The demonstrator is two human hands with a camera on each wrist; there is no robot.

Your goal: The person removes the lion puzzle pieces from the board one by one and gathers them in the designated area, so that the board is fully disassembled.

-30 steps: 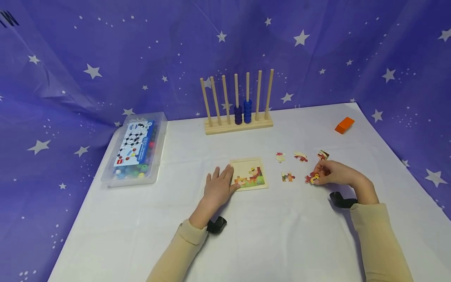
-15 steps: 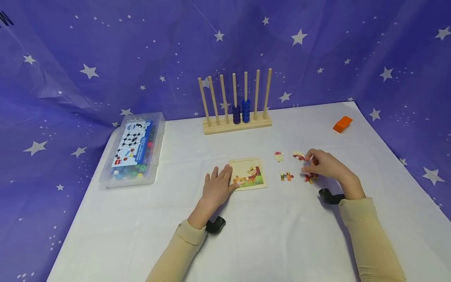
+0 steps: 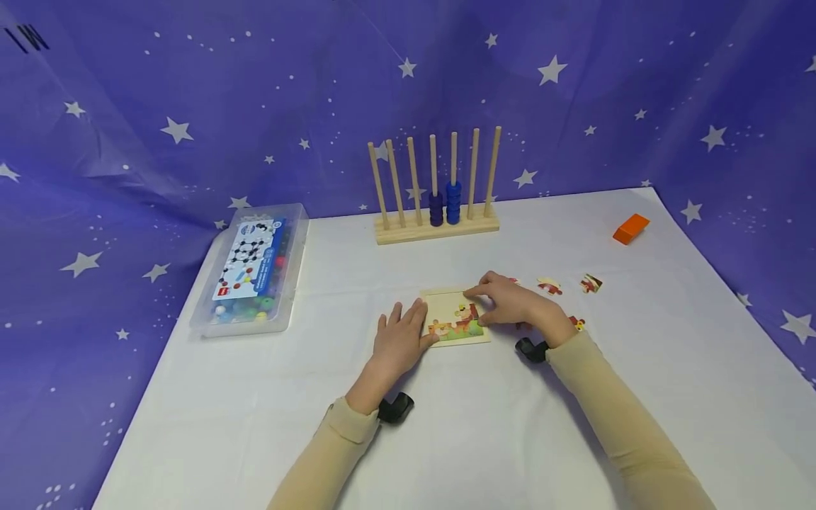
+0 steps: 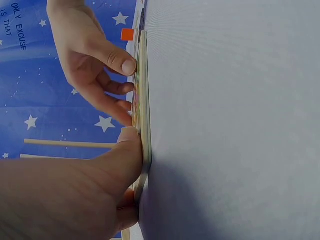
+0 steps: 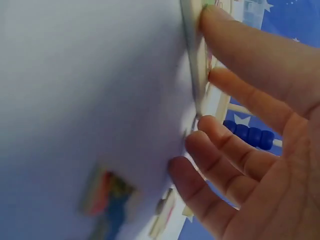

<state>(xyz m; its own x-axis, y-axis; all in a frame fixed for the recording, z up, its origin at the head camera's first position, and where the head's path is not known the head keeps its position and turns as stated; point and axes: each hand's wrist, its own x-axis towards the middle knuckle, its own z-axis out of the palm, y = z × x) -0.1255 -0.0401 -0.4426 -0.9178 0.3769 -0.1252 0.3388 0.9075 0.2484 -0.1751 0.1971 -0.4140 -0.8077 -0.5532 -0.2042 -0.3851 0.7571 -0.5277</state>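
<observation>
Wood: one shallow puzzle tray [image 3: 444, 303], between my hands. Left hand [image 3: 400, 346]: fingers straight, spread, resting at its left edge. Right hand [image 3: 513, 303]: fingers apart, thumb and forefinger at the opposite rim, no piece seen pinched. Loose pieces [image 3: 550, 285]: around my right hand. Handling, presumed: light, stiff; hold tray by rims, pieces by edges.

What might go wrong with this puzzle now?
Maybe two things. The right grip is right next to the loose pieces, so it might brush some and scatter them. And both it and the left grip are at the tray, so a bump could shift the set pieces.
</observation>
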